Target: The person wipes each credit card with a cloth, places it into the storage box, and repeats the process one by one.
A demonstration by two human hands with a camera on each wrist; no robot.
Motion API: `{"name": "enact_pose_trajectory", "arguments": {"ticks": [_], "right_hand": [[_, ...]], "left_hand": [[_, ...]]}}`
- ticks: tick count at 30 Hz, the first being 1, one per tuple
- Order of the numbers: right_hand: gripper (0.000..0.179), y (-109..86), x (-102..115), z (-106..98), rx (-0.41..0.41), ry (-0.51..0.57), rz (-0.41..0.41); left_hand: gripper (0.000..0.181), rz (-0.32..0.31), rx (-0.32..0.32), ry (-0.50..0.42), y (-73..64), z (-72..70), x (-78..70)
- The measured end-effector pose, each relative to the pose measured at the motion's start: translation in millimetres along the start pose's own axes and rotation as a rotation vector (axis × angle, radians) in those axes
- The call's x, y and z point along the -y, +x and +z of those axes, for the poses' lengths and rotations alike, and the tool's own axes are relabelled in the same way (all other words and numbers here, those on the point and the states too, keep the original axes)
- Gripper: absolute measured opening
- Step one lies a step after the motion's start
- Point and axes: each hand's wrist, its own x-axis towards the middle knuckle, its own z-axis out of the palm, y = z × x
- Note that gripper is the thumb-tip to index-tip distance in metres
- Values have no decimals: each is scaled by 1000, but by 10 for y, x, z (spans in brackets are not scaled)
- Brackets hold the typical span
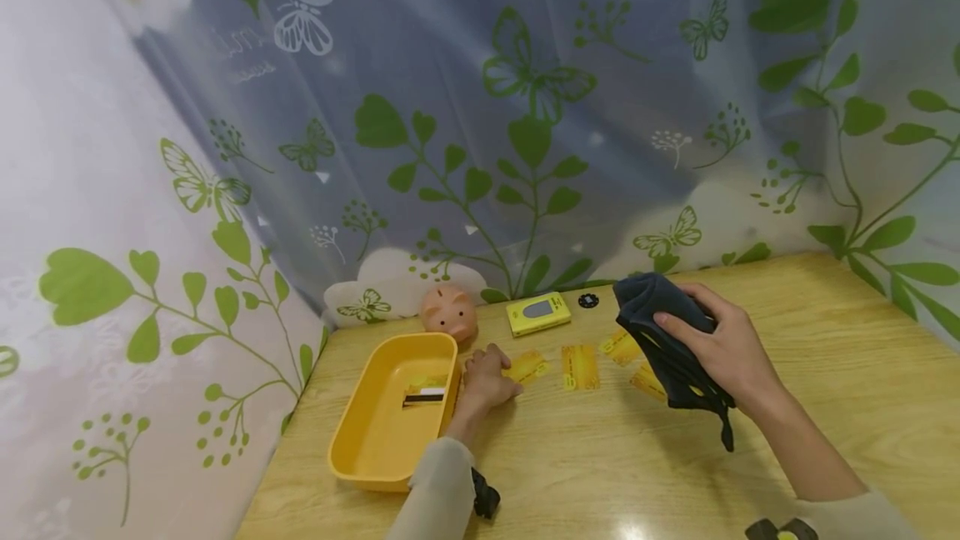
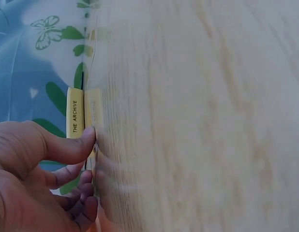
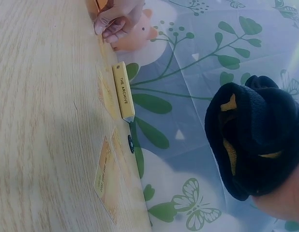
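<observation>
A dark cloth drawstring pouch (image 1: pixel 660 332) is gripped by my right hand (image 1: pixel 723 344), held up above the right side of the table. Its mouth gapes in the right wrist view, with bits of yellow showing inside, and a cord dangles below. My left hand (image 1: pixel 487 377) is low at the table beside the yellow tray (image 1: pixel 341 440), fingers bent and thumb tip down at the surface in the left wrist view. Just right of its fingers lies a yellow-orange card (image 1: pixel 531 367). I cannot tell whether those fingertips pinch a card.
Further cards lie in a row, one upright card (image 1: pixel 581 367) and two partly behind the pouch. At the back stand a pink piggy bank (image 1: pixel 450 312), a yellow box (image 1: pixel 538 313) marked THE ARCHIVE and a black round chip (image 1: pixel 588 301). Inside the tray is a striped card (image 1: pixel 424 394).
</observation>
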Motion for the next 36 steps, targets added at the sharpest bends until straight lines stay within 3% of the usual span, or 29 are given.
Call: {"name": "enact_pose_trajectory", "arguments": {"ticks": [7, 20, 25, 31, 36], "right_hand": [[52, -2, 2, -6, 1, 3, 2], [51, 6, -7, -7, -2, 0, -4], [52, 4, -10, -7, 2, 7, 0], [53, 4, -4, -11, 8, 13, 7], [53, 1, -1, -7, 7, 6, 3]], "left_hand": [[43, -7, -20, 3, 14, 15, 19], [35, -41, -2, -50, -14, 3, 8], [34, -32, -2, -82, -30, -16, -7], [33, 26, -18, -29, -23, 18, 31], [38, 34, -28, -11, -1, 29, 47]]}}
